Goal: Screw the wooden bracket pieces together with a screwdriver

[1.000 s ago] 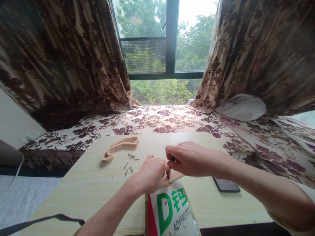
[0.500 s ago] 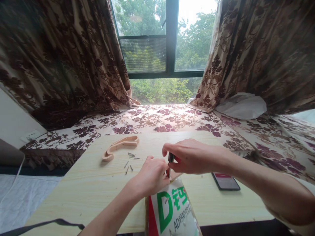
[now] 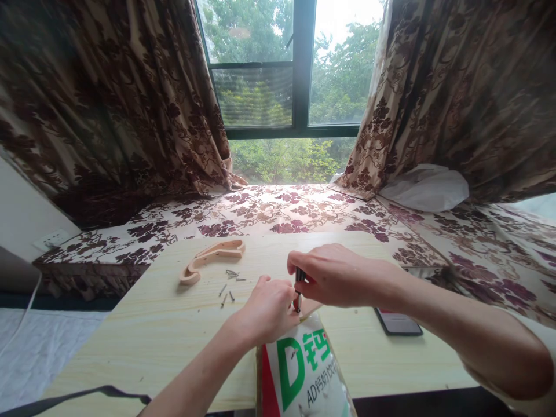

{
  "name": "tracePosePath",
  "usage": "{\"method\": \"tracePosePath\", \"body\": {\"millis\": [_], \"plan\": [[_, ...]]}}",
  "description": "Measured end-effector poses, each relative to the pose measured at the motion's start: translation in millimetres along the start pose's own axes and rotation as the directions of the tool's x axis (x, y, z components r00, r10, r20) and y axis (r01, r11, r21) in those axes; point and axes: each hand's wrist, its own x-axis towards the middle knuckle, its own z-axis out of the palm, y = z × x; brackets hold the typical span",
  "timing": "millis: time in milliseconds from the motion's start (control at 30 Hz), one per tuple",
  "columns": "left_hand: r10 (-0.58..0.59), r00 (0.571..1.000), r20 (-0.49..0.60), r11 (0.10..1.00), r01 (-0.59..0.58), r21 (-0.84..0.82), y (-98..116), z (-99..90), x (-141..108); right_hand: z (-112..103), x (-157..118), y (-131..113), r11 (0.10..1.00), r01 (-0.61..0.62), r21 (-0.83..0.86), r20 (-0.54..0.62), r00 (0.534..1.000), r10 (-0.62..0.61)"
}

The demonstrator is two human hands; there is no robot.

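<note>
Directly above the far end of the printed package [image 3: 304,370], a screwdriver [image 3: 299,274] is being held nearly upright by the right hand [image 3: 336,275], its fingers being curled together and clamped on the dark handle. The shaft is being pointed down towards a flat wooden piece [image 3: 310,305], which is being partly covered by the hands at that same end of the package; whether the tip is touching the wood cannot be told. The left hand [image 3: 269,307] is being kept low at the package's far left corner, its fingers being bent and bunched close beside the shaft; what is being pinched between them is hidden, so their grip cannot be told. Beyond the package and to its left, several loose screws [image 3: 231,296] are being borne by the pale table [image 3: 174,341], and farther out in that direction a curved wooden piece [image 3: 218,253] is being supported on its edge. To the right of the package, a phone [image 3: 400,322] is being partly hidden by the right forearm. Well beyond the package, a flower-patterned cover [image 3: 278,209] is being lit from the window [image 3: 300,69].
</note>
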Motion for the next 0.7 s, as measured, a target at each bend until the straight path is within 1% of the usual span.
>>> {"method": "tracePosePath", "body": {"millis": [67, 200, 267, 333, 367, 433, 467, 500, 533, 567, 600, 633, 667, 700], "plan": [[0.001, 1.000, 0.005, 1.000, -0.001, -0.002, 0, 0.2, 1, 1, 0, 0, 1.000, 0.015, 0.023, -0.012, 1.000, -0.015], [0.018, 1.000, 0.006, 0.999, -0.018, -0.036, 1, 0.0, 2, 7, -1, 3, 0.998, -0.047, 0.029, -0.047, 0.998, 0.048], [0.019, 1.000, -0.010, 0.998, -0.020, -0.065, 1, -3.3, 1, 9, -4, 7, 0.991, -0.049, 0.125, -0.091, 0.994, 0.061], [-0.001, 0.999, -0.041, 0.995, -0.003, -0.103, -2, -9.5, -4, 13, -12, 12, 0.951, -0.023, 0.308, -0.178, 0.981, 0.081], [-0.018, 0.998, -0.060, 0.992, 0.011, -0.125, -4, -12.7, -8, 15, -18, 16, 0.911, -0.025, 0.412, -0.231, 0.964, 0.131], [-0.067, 0.993, -0.098, 0.982, 0.048, -0.181, -11, -15.8, -21, 24, -35, 22, 0.777, -0.039, 0.628, -0.287, 0.917, 0.277], [-0.098, 0.988, -0.117, 0.974, 0.071, -0.215, -14, -14.1, -29, 31, -45, 24, 0.711, -0.046, 0.702, -0.315, 0.875, 0.368], [-0.145, 0.981, -0.125, 0.957, 0.107, -0.271, -17, -9.3, -37, 39, -55, 26, 0.630, -0.057, 0.775, -0.320, 0.823, 0.469], [-0.248, 0.956, -0.154, 0.893, 0.164, -0.419, -20, -1.4, -46, 50, -64, 27, 0.538, -0.065, 0.840, -0.304, 0.765, 0.568], [-0.344, 0.922, -0.178, 0.824, 0.206, -0.527, -23, 9.4, -54, 62, -72, 28, 0.452, -0.068, 0.890, -0.276, 0.708, 0.650], [-0.435, 0.878, -0.199, 0.762, 0.242, -0.601, -26, 22.4, -61, 75, -79, 28, 0.380, -0.060, 0.923, -0.251, 0.655, 0.713], [-0.505, 0.838, -0.207, 0.705, 0.263, -0.658, -28, 36.5, -67, 88, -84, 28, 0.319, -0.043, 0.947, -0.223, 0.627, 0.747], [-0.566, 0.791, -0.234, 0.655, 0.258, -0.710, -30, 50.5, -72, 100, -86, 27, 0.252, -0.026, 0.967, -0.179, 0.632, 0.754], [-0.606, 0.755, -0.252, 0.615, 0.243, -0.750, -32, 63.3, -76, 112, -87, 25, 0.179, -0.012, 0.984, -0.125, 0.668, 0.734]]}}
